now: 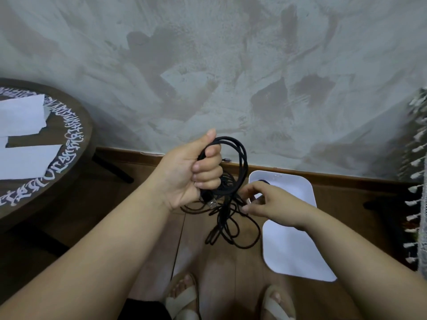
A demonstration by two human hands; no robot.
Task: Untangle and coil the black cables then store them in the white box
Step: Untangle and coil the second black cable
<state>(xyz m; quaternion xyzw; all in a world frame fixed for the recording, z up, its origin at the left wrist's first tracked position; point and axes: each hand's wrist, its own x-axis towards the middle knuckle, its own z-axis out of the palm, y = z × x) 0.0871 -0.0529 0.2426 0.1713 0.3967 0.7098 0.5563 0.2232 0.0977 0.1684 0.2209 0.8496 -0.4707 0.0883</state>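
1. The left hand [196,172] is raised in front of the body with the forearm coming from the lower left. Its fingers [208,175] are curled into a closed fist around a bundle of black cables [227,195], and the thumb points up above the loops.
2. The right hand [269,200] reaches in from the lower right, lower than the left one. Its fingers [250,192] are half open and bent, and the tips touch or pinch a strand at the right side of the hanging bundle; I cannot tell how firm this hold is.
3. The cables are thin, round and matte black. Above the left fingers they make a rounded loop, and below the fingers they hang down in loose, tangled loops over the wooden floor [147,239].
4. The long axis of the bundle runs almost vertical, from the loop on top to the lowest loops. A metal USB plug [212,202] sticks out just under the left fingers and points down and to the right.
5. The white box [293,250] lies on the floor under and behind the right fingers. It is smooth, with rounded corners, and its far part is against the wall [231,65].
6. The wall is rough grey plaster. At far left stands a round dark wooden surface [76,125] with white lettering along the rim and white papers [20,121] on it.
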